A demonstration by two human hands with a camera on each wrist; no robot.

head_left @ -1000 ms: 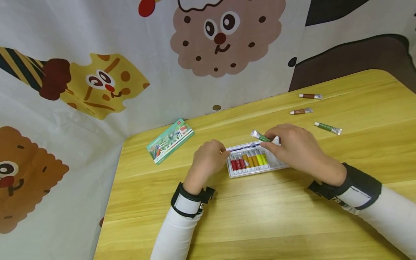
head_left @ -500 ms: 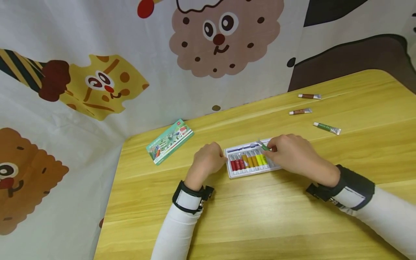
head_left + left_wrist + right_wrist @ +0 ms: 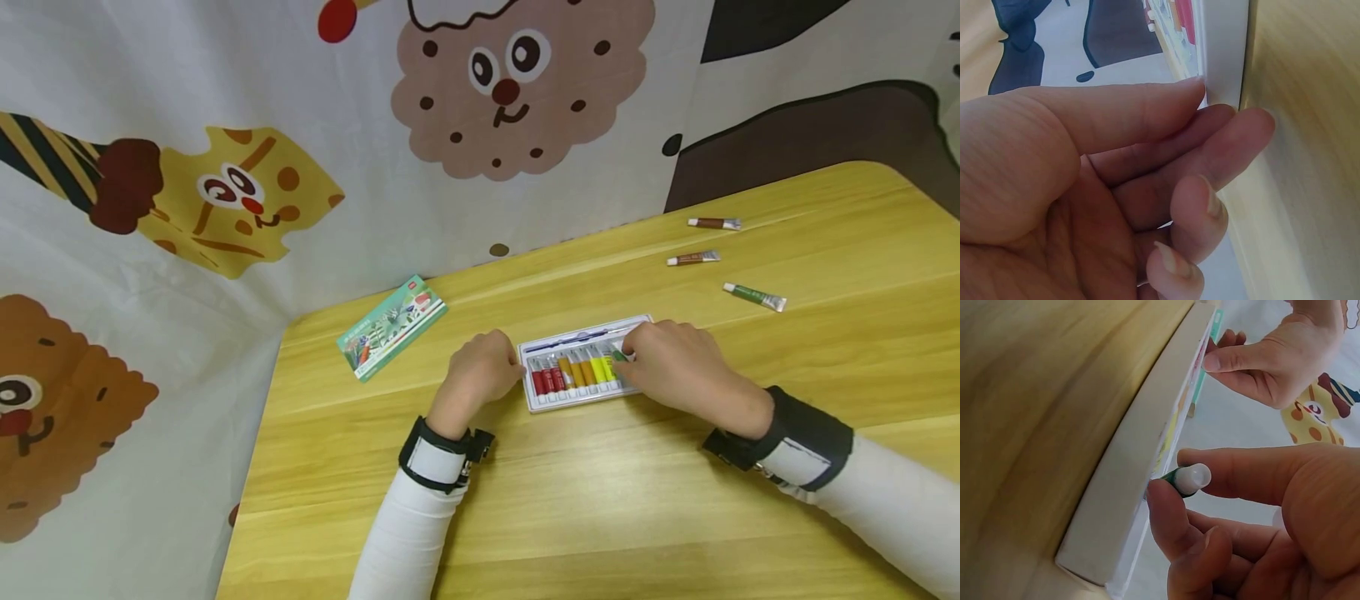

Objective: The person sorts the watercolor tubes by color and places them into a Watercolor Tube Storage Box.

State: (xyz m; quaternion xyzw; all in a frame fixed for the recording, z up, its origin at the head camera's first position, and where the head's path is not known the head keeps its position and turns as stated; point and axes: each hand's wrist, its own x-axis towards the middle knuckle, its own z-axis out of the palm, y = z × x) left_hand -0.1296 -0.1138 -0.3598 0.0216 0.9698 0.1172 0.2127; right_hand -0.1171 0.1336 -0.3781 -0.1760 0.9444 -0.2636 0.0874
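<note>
A shallow white paint tray [image 3: 588,401] lies on the table with red, orange and yellow paint tubes [image 3: 573,372] in a row and a slim blue brush [image 3: 567,340] along its far side. My left hand [image 3: 480,367] holds the tray's left end; the left wrist view has the thumb at the rim [image 3: 1225,50] and the fingertips by its outer side. Between the thumb and forefinger of my right hand [image 3: 678,367] a green paint tube [image 3: 1188,480] is pinched, its white cap toward the wrist camera. In the head view that hand covers the tray's right part.
Two brown tubes [image 3: 714,223] [image 3: 693,258] and another green tube [image 3: 755,297] lie at the back right of the wooden table [image 3: 600,517]. A teal illustrated box [image 3: 392,327] rests at the back left. Behind the table hangs a printed curtain [image 3: 360,208].
My right hand has brought the green tube down from above the tray's far edge into the tray, beside the yellow tubes. My left hand stays at the left end.
</note>
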